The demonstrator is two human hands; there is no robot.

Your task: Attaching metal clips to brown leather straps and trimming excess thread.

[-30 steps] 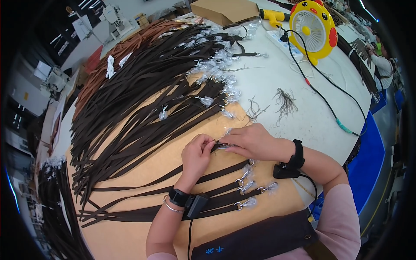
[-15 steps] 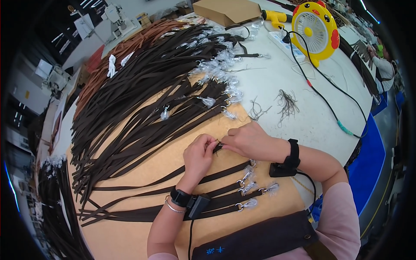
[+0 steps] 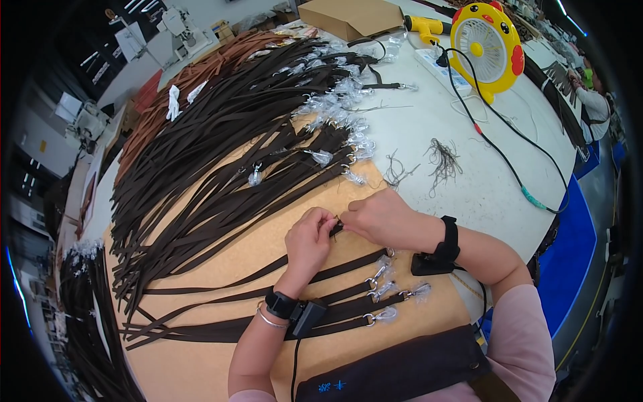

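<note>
Both grips pinched shut — left hand (image 3: 309,240), right hand (image 3: 380,218) — on one dark strap (image 3: 337,228).

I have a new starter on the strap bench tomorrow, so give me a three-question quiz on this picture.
1. True or false: both hands, left hand and right hand, meet on the end of one dark strap.
2. Which stands at the far side of the table? A) yellow fan B) red kettle C) green bucket
3. What hangs on the ends of the straps lying nearest the person?

Key
1. True: the fingertips of both pinch the same strap end.
2. A.
3. Metal clips, some in clear wrapping.
</note>
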